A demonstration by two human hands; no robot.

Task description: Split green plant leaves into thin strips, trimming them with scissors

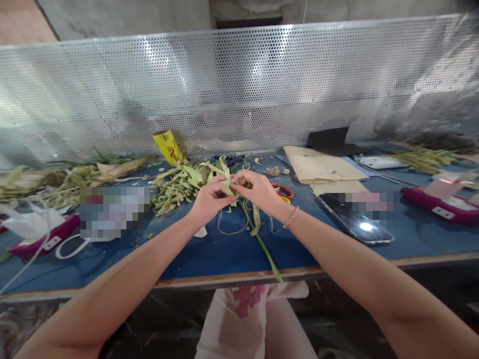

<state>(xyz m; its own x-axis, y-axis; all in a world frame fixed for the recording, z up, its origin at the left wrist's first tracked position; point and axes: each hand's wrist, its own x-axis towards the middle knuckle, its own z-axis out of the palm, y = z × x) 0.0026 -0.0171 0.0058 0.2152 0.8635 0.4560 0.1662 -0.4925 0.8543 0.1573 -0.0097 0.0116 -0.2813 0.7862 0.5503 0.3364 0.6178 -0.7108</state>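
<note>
Near the middle of the blue table, my left hand (212, 200) and my right hand (258, 191) meet at a pale green leaf strip (227, 180). Fingers of both hands are pinched on the strip, one hand at each side. Green leaf pieces and a long thin stem (268, 255) hang below my right hand toward the table's front edge. A loop of thin string (232, 233) lies under the hands. Just behind and left of my left hand is a heap of green plant pieces (174, 187). Red-handled scissors (285, 191) lie partly hidden behind my right hand.
A yellow tube (169, 148) leans behind the heap, before a perforated metal screen (239, 89). On the right are brown paper (322, 164), a phone (355, 219) and a magenta power strip (441, 205). Another magenta strip (45, 235) and dried husks (86, 177) lie left.
</note>
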